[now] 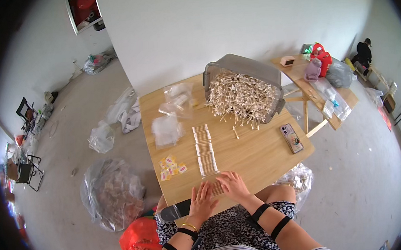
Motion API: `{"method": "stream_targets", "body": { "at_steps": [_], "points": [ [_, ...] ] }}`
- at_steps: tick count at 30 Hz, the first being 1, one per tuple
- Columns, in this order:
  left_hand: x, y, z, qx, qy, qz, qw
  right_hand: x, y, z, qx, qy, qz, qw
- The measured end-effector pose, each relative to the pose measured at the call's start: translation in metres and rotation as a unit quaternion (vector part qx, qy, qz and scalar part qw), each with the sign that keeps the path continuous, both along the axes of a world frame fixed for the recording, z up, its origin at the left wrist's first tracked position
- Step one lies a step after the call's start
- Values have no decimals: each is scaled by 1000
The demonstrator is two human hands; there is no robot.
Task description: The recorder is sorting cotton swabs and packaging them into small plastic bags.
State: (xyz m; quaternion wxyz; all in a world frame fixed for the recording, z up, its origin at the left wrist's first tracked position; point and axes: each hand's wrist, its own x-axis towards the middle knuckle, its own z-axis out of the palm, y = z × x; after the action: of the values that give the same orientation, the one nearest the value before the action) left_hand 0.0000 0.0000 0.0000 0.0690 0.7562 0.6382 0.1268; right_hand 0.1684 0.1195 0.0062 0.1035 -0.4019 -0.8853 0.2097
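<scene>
A long row of cotton swabs [205,151], laid side by side, runs down the wooden table [251,156] toward me. At its near end my left hand [202,201] rests along the left side of the swabs, fingers stretched out. From the right my right hand [233,187] reaches over the same end, its fingers extended and slightly bent. Both hands touch or nearly touch the nearest swabs, partly covering them; neither visibly grips one. Beyond, a grey plastic bin [247,61] lies tipped on its side, with a heap of loose cotton swabs [240,96] spilling out.
Clear plastic bags [167,129] and small yellow-white labels [171,168] lie on the table's left. A phone [291,138] is at the right. A side table [317,96] holds a red item and bags. Filled bags [112,194] stand on the floor; another person [363,54] is far right.
</scene>
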Motion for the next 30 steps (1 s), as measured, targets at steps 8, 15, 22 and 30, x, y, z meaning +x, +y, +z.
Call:
{"method": "stream_targets", "body": {
  "at_steps": [8, 15, 22, 30],
  "points": [
    [-22, -10, -15, 17, -31, 42, 998, -8, -36, -8, 132, 103, 43, 985],
    [-10, -14, 7, 67, -22, 50, 996, -5, -50, -6, 30, -25, 8, 999],
    [11, -12, 24, -26, 28, 78, 996, -11, -50, 4, 13, -113, 28, 993],
    [17, -10, 25, -6, 40, 104, 994, -16, -53, 4, 14, -135, 38, 990]
  ]
}}
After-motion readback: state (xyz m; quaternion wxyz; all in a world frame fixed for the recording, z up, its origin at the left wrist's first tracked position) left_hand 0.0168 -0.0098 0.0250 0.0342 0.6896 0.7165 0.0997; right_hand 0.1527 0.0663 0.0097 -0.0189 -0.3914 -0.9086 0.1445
